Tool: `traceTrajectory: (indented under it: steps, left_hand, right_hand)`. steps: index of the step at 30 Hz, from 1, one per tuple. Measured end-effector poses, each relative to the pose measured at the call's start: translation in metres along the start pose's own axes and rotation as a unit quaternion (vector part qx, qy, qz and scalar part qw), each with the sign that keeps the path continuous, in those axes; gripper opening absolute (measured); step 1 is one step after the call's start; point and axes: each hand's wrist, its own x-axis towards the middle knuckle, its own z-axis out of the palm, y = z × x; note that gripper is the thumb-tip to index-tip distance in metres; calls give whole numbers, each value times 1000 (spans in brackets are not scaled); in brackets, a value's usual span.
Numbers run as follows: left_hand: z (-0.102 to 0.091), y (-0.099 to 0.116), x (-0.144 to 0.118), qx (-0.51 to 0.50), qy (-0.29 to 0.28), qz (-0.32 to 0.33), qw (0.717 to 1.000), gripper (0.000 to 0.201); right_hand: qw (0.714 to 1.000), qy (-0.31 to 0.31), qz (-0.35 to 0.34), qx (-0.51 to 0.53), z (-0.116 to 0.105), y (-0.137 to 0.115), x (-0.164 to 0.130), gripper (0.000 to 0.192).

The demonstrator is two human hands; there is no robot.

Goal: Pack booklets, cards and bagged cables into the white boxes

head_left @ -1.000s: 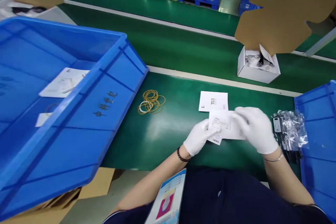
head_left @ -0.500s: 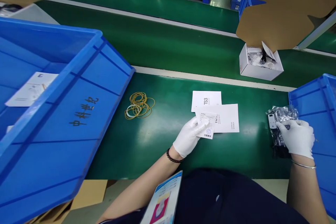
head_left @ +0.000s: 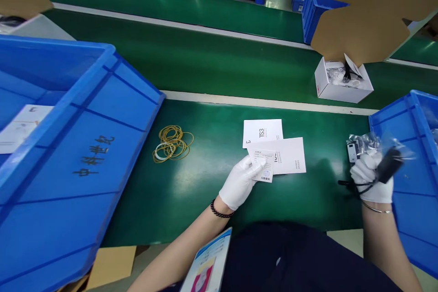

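Note:
My left hand (head_left: pixel 238 185), in a white glove, is closed on a small printed card (head_left: pixel 262 165), thumb on top. Under the card lies a white booklet (head_left: pixel 290 155); whether my fingers also grip it, I cannot tell. That booklet overlaps a second white booklet (head_left: pixel 263 128) marked TS3. At the right, my gloved right hand (head_left: pixel 367 180) is closed on clear plastic bags. A black block with a cable (head_left: pixel 389 166) hangs over the hand, blurred by motion. A piece with a white face (head_left: pixel 352 152) shows in the plastic beside my fingers.
Yellow rubber bands (head_left: pixel 173 143) lie on the green table (head_left: pixel 191 210). A large blue crate (head_left: pixel 112 146) stands left, another blue crate (head_left: pixel 407 146) right. Behind is an open white box (head_left: pixel 342 89) with bagged parts and a raised brown cardboard flap (head_left: pixel 359 36).
My right hand has turned and gathered the bagged parts, and the black block with its cable has come up off the table. My left hand still holds the card. The view has shifted slightly.

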Motion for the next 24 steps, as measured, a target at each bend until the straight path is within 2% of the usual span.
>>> traceTrajectory:
  steps: [1,2,3,4,5,6,7,8,9,10,12,17,21,22,23,24]
  left_hand:
    - [1,0,0,0,2,-1,1000,47]
    - [1,0,-1,-1,5,-3,1000,47]
    - [2,0,-1,-2,8,-4,1000,48]
    - [1,-1,-2,-2,10,-6,1000,47]
    - [1,-1,-2,-2,12,-8,1000,47]
    - [0,-2,-2,-2,13,-10,1000,47]
    - [0,-2,-3,-1,15,-12,1000,48]
    - [-1,-3,-3,-1,17,-14,1000,48]
    - [-2,-3,-4,-2,19,-15,1000,48]
    - [-2,-3,-4,-3,20,-17,1000,48]
    - [-2,-3,-5,-5,23,-18,1000,48]
    - [3,-1,-6,13,28,-14,999,51]
    - [5,1,-6,29,31,-16,999,54]
    - [5,1,-6,32,31,-16,999,54]
    - [5,1,-6,32,31,-16,999,53]
    - [5,1,-6,31,30,-16,999,51]
  right_hand:
    - [996,14,8,90,7,-2,1,63]
    - [972,35,19,233,14,-5,1,58]
    - [908,43,31,415,21,-9,2,49]
    - [797,35,37,602,28,-12,3,37]
    - [652,16,39,757,34,-16,4,26]
    - [514,-9,36,857,39,-20,5,17]
    - [411,-39,33,910,43,-24,6,11]
    - [338,-62,31,938,47,-27,7,8]
    - [289,-74,26,954,50,-30,8,8]
    - [255,-82,20,963,52,-32,9,9]
    - [217,-95,7,972,54,-34,9,10]
    - [196,-122,-32,972,59,-33,6,8]
    - [132,-146,-53,979,60,-38,7,11]
    - [125,-152,-55,979,61,-39,8,12]
    - [131,-153,-55,978,61,-40,9,13]
    - [149,-148,-53,976,61,-40,9,13]
